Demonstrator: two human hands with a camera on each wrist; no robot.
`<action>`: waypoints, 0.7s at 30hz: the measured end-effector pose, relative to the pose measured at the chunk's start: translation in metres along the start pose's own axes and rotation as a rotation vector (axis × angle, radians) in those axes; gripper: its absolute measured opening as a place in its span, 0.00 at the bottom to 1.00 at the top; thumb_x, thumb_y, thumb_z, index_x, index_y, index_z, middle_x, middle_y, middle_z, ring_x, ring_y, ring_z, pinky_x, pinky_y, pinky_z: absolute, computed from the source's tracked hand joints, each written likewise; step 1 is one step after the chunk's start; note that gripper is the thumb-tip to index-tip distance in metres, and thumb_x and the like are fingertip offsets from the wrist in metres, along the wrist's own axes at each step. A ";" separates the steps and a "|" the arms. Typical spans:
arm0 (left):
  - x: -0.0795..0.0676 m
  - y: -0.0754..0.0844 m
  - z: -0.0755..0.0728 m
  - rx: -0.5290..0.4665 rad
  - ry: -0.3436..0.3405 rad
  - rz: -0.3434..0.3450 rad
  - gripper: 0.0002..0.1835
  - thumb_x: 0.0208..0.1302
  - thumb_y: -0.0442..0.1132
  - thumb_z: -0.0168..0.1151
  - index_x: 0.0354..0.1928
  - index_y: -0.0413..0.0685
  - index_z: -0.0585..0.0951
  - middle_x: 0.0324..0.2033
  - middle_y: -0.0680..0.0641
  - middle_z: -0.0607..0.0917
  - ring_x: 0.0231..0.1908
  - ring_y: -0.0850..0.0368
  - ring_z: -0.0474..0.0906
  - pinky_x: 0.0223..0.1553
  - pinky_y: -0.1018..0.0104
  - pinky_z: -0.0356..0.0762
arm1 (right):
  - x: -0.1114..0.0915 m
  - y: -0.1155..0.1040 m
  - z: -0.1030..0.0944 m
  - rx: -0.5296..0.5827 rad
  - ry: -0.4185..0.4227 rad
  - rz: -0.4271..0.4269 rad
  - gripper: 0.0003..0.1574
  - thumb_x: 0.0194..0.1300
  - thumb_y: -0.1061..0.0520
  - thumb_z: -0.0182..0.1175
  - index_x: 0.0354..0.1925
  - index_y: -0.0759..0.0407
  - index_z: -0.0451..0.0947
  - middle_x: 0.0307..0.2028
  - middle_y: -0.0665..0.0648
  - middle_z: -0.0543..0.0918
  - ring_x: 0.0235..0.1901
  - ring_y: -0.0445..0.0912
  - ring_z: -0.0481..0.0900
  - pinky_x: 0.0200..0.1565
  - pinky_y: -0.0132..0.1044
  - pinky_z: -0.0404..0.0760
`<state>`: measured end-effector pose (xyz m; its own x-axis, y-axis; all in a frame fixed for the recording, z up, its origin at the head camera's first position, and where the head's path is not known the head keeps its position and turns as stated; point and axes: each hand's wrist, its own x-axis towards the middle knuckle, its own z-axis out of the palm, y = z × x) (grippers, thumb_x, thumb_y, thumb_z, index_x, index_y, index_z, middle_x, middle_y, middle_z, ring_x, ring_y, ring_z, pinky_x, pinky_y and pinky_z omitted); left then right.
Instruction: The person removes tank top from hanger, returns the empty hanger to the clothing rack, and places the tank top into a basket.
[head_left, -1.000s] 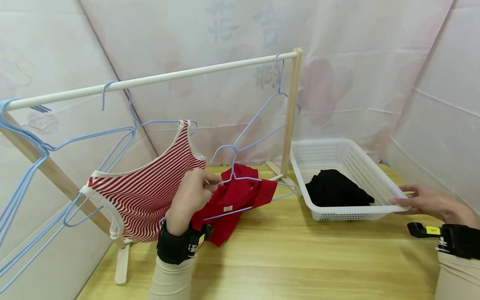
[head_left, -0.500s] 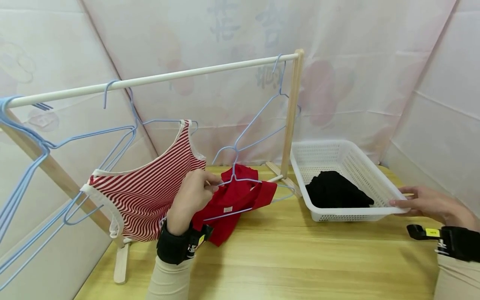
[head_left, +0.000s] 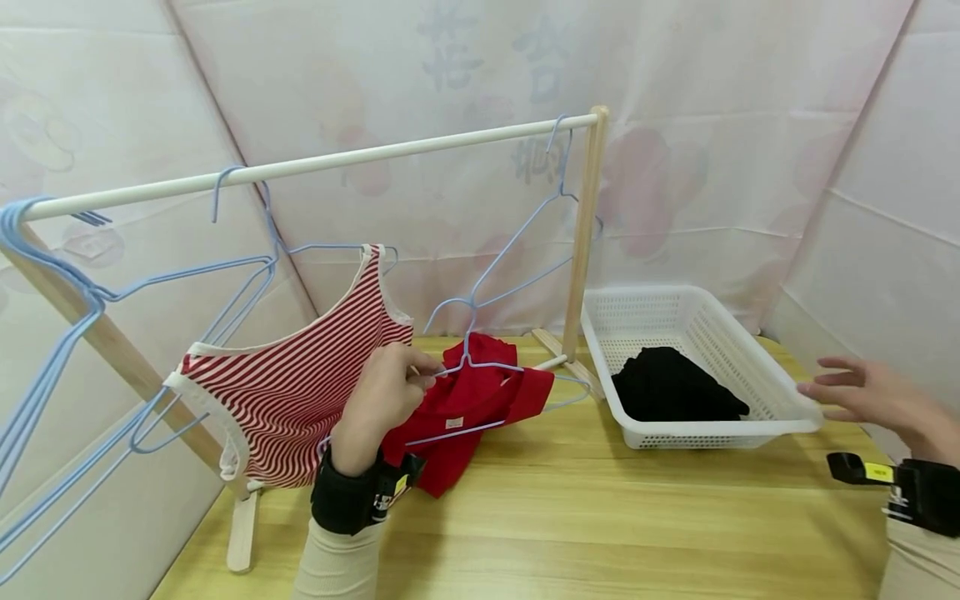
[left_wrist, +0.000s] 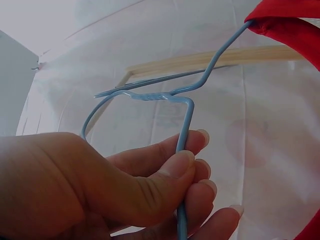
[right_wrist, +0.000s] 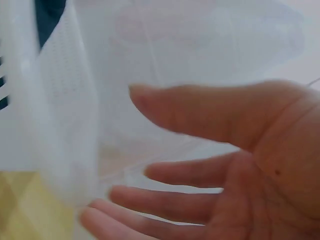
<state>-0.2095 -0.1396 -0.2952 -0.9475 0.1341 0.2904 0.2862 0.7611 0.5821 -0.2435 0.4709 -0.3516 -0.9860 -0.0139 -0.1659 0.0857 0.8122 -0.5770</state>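
Note:
My left hand (head_left: 386, 387) pinches one arm of a blue wire hanger (left_wrist: 186, 117) between thumb and fingers, just below its twisted neck. A red garment (head_left: 468, 392) with a small white label is draped on that hanger, low over the table. At the right, my right hand (head_left: 877, 400) is beside the near right corner of a white perforated plastic basket (head_left: 765, 358), its fingers relaxed and holding nothing. Inside the basket lies a crumpled black cloth (head_left: 675, 387). The right wrist view has the thumb and fingers spread apart, close to the blurred basket rim (right_wrist: 75, 125).
A clothes rack with a white rail (head_left: 420, 148) and wooden posts (head_left: 585, 242) spans the left and middle. On it hang a red-and-white striped sleeveless top (head_left: 300, 392), several bare blue hangers (head_left: 67, 333) at the left and another hanger (head_left: 517, 237) near the right post.
My right hand has let go of the basket's corner and moved slightly up and to the right. The left hand still pinches the hanger in nearly the same place.

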 end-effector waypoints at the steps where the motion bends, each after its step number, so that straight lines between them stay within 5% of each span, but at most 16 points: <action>1: 0.000 0.000 -0.001 -0.001 0.004 0.002 0.15 0.60 0.21 0.63 0.42 0.42 0.92 0.38 0.43 0.92 0.30 0.55 0.80 0.26 0.67 0.72 | -0.003 -0.005 -0.001 -0.025 0.062 -0.011 0.61 0.78 0.39 0.53 0.73 0.87 0.35 0.65 0.94 0.54 0.47 0.70 0.84 0.43 0.53 0.87; 5: -0.003 0.000 -0.002 -0.011 0.011 0.003 0.15 0.61 0.20 0.63 0.42 0.42 0.92 0.38 0.43 0.92 0.28 0.55 0.78 0.24 0.67 0.71 | -0.016 -0.033 0.001 -0.122 0.266 -0.090 0.53 0.78 0.43 0.54 0.74 0.83 0.46 0.62 0.92 0.61 0.51 0.80 0.76 0.41 0.64 0.81; 8: -0.005 -0.001 -0.002 -0.021 0.005 -0.007 0.16 0.60 0.20 0.62 0.42 0.42 0.92 0.37 0.43 0.92 0.27 0.55 0.75 0.23 0.67 0.70 | -0.024 -0.059 0.005 -0.147 0.324 -0.148 0.48 0.77 0.44 0.56 0.74 0.78 0.54 0.62 0.89 0.66 0.55 0.82 0.72 0.42 0.68 0.78; 11: -0.006 0.000 -0.001 -0.027 0.004 -0.013 0.16 0.60 0.20 0.62 0.41 0.43 0.92 0.38 0.43 0.92 0.28 0.56 0.76 0.24 0.67 0.70 | -0.027 -0.081 0.011 -0.138 0.328 -0.213 0.43 0.75 0.45 0.61 0.72 0.72 0.63 0.61 0.85 0.73 0.44 0.54 0.88 0.40 0.56 0.84; 15: -0.006 0.000 -0.001 -0.020 0.012 0.000 0.15 0.60 0.20 0.63 0.41 0.43 0.92 0.37 0.44 0.92 0.29 0.56 0.79 0.26 0.67 0.72 | -0.027 -0.103 0.024 -0.110 0.321 -0.350 0.34 0.71 0.49 0.65 0.67 0.66 0.72 0.57 0.78 0.81 0.37 0.13 0.69 0.33 0.29 0.80; 21: -0.003 0.000 0.000 -0.010 0.023 0.024 0.15 0.59 0.20 0.63 0.40 0.43 0.93 0.36 0.45 0.92 0.29 0.57 0.78 0.27 0.67 0.72 | -0.021 -0.137 0.048 -0.079 0.274 -0.471 0.30 0.70 0.52 0.67 0.65 0.63 0.76 0.55 0.71 0.85 0.41 0.20 0.78 0.38 0.25 0.79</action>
<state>-0.2065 -0.1405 -0.2962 -0.9368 0.1377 0.3217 0.3104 0.7513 0.5824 -0.2274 0.3318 -0.3072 -0.9174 -0.2427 0.3156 -0.3741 0.7966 -0.4749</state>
